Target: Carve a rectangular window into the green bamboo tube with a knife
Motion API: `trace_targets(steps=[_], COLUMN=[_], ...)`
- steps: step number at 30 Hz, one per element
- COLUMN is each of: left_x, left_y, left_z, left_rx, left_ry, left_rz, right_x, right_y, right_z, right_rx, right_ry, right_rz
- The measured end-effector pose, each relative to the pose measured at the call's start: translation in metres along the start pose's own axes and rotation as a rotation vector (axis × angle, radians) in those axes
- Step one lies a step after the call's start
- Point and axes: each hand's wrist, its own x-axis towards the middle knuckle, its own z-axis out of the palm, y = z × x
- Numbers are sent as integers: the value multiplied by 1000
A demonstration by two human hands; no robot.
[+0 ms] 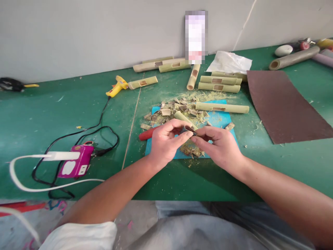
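Between my two hands is a small dark curled piece [187, 129], which looks like folded sandpaper. My left hand [168, 140] pinches its left side between thumb and fingers. At its right end, the thumb and fingertips of my right hand [221, 144] are closed on it. Just behind the fingers a pale green bamboo tube [183, 117] lies slanted, its near end hidden. A red handle [148, 133] sticks out left of my left hand. Under both hands is a blue sheet [221, 121] strewn with bamboo chips [166, 111] and shavings. Another notched bamboo tube [234, 108] rests across its far edge.
More notched bamboo tubes [220, 87] lie at the back, near a propped phone [196, 36] and a white cloth [229, 62]. A brown sheet [288, 107] is at right. Leftward are a yellow glue gun [117, 86], its black cord and a magenta power socket [76, 161].
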Motion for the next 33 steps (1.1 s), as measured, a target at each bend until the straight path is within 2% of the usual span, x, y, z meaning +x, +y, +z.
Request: trace_targets(steps=[24, 33], left_x=[1, 0], left_y=[-1, -2], left_z=[0, -3], left_rx=[-4, -30], left_ry=[-21, -48], left_rz=[-26, -91], right_x=[-1, 0], right_y=[0, 3], right_z=[1, 0], right_rx=[8, -11], right_ry=[-11, 0], right_rz=[8, 10])
